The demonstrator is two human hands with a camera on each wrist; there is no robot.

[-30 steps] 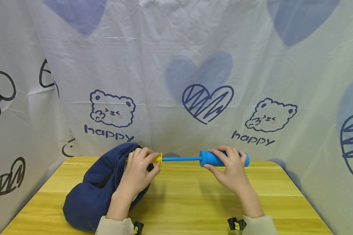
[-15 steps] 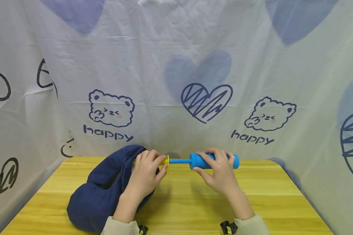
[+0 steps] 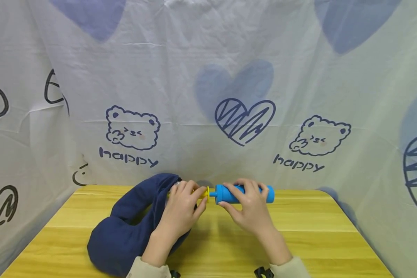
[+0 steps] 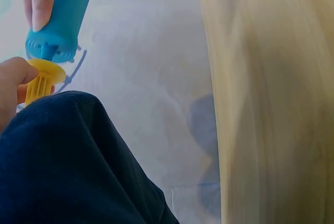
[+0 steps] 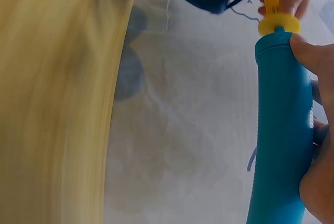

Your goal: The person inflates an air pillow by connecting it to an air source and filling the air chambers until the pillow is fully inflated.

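A blue hand pump lies level above the tabletop. My right hand grips its barrel, the thumb near the collar in the right wrist view. From the barrel a short stretch of blue rod runs into a flanged yellow end piece. My left hand pinches that yellow piece between thumb and fingers. A navy U-shaped neck pillow hangs and leans under the left hand, its open edge around the yellow piece's far end. The hand and cloth hide where the piece enters.
The wood-grain table runs beneath both hands. Behind and at both sides hangs a pale curtain printed with hearts and bears.
The right hand has moved left, pushing the barrel along the rod toward the yellow piece, so less rod shows. The left hand and pillow have shifted slightly right.
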